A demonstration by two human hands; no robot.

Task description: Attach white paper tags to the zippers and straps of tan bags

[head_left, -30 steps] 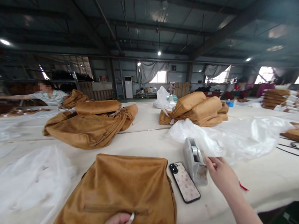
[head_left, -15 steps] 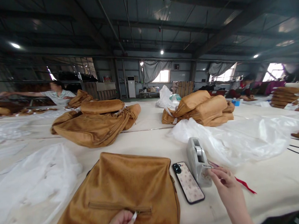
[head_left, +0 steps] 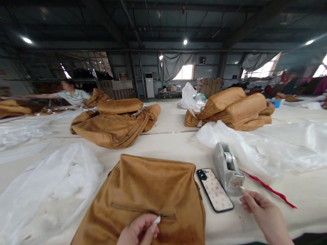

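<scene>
A tan leather-look bag (head_left: 155, 180) lies in front of me with a zipped pocket (head_left: 140, 210) across its face. My left hand (head_left: 140, 233) is closed in a pinch on a small white wrapping (head_left: 157, 220) at the pocket's zipper pull; the pull itself is mostly hidden. To the right, my right hand (head_left: 265, 213) is pinched just off the front end of a grey tape dispenser (head_left: 227, 170), with a small pale piece, seemingly tape, at its fingertips. Between bag and dispenser lies a phone (head_left: 215, 190) in a patterned case, camera side up.
Red ribbon (head_left: 275, 191) trails beside the dispenser. Clear plastic bags (head_left: 55, 188) lie left, and plastic sheeting (head_left: 278, 142) spreads right. Tan bags (head_left: 112, 126) and a second pile of them (head_left: 233, 110) stand farther back. A co-worker (head_left: 71, 95) in stripes is at the far left.
My right hand has drawn back from the dispenser's front end toward me. The left hand keeps its pinch at the zipper. The whole view has shifted slightly.
</scene>
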